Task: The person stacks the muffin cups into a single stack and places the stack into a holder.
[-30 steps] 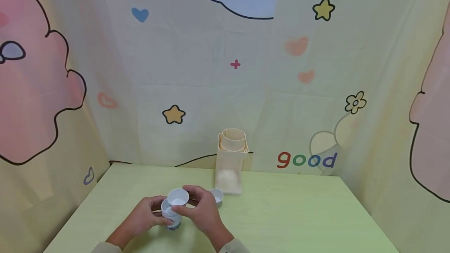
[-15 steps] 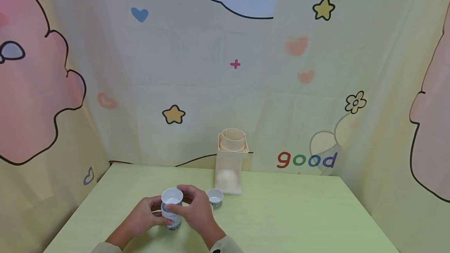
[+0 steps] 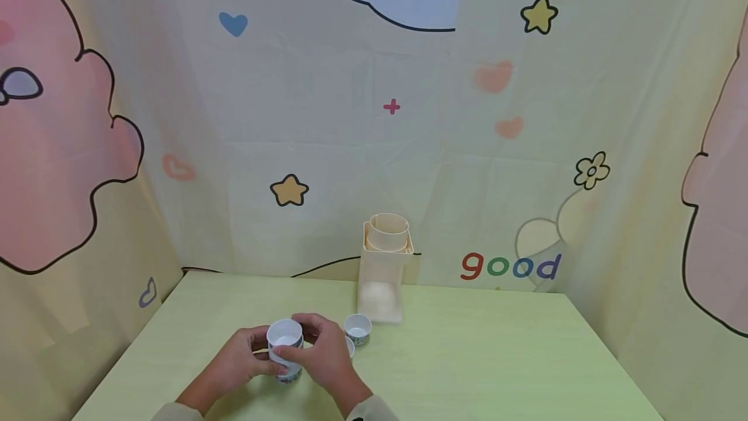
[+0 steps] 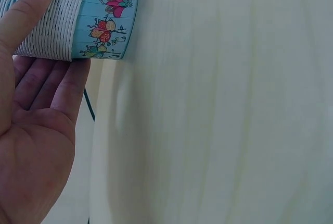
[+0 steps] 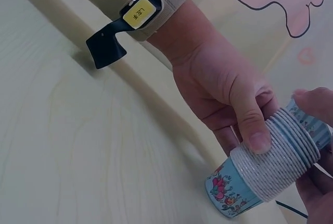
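My left hand (image 3: 236,359) grips a stack of paper cups (image 4: 106,26) from the left, thumb on the near side. The cups are light blue with red flowers near the base, their white rims packed closely together. At the top of the stack my right hand (image 3: 327,353) holds another cup (image 3: 285,330) between thumb and fingers, its mouth facing up. In the right wrist view this upper cup (image 5: 312,125) lines up with the stack, its blue side showing past the rims. The right hand's fingers are partly hidden behind the cups.
A small floral cup (image 3: 358,330) stands on the table (image 3: 497,356) beyond the right hand. Another cup (image 3: 350,347) is partly covered by that hand. Behind them a beige holder (image 3: 380,278) with a round tube on top stands near the printed curtain (image 3: 327,115).
My right hand has brought its cup left over the stack and then lowered it onto the top. The left hand has stayed in place. The cups beyond the right hand are less covered.
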`<state>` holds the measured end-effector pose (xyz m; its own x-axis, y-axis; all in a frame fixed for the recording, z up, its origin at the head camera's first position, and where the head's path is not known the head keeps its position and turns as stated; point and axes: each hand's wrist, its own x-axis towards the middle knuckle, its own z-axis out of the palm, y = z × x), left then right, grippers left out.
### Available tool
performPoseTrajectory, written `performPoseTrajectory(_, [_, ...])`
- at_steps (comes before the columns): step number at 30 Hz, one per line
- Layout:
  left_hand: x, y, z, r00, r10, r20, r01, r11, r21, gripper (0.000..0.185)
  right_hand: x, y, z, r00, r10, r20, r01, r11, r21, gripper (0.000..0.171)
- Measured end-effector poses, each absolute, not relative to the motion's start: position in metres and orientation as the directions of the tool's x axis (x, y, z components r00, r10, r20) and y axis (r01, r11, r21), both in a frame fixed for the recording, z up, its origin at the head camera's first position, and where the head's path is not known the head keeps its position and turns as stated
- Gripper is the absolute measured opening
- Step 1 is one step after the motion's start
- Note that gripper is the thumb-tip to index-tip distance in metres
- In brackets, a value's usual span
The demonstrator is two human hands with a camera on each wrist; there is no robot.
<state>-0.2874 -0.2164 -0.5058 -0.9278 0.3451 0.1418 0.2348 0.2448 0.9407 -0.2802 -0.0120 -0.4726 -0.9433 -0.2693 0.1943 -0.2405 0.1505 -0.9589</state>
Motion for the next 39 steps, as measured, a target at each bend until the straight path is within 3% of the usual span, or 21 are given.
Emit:
performPoseTrajectory(31, [-0.288,-0.218,-0.508,-0.928,0.345,0.143,0.225,0.210,0.952,0.071,-0.276,-0.006,-0.488,-0.933,-0.285,0.218,-0.258,0.110,-0.960,0.060])
performPoseTrajectory(39, [-0.286,-0.216,-0.506,-0.927,0.349,0.136,0.211,0.188,0.959,0.074,-0.274,0.009,-0.488,-0.932,-0.260,0.252,-0.281,0.082,-0.956,0.052])
